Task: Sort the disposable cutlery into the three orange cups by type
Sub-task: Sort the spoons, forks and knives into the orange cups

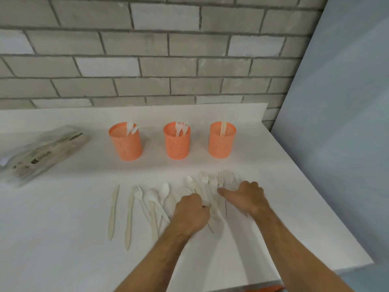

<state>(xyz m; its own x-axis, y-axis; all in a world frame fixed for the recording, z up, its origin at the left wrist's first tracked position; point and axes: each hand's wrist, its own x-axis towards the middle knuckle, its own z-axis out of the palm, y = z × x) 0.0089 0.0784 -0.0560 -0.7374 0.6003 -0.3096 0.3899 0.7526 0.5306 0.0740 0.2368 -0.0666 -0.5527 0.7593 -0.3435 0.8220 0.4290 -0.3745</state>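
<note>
Three orange mesh cups stand in a row on the white counter. The left cup holds spoons, the middle cup holds forks, the right cup holds a knife. Several pale disposable pieces lie spread in front: a knife at the far left, a fork, spoons and more forks. My left hand rests curled on the pile, fingers closed around some cutlery whose type is hidden. My right hand lies flat on the pile's right part, fingers spread.
A clear plastic cutlery bag lies at the left on the counter. A grey brick wall stands behind, a blue-grey panel on the right. The counter's edge runs diagonally at the right.
</note>
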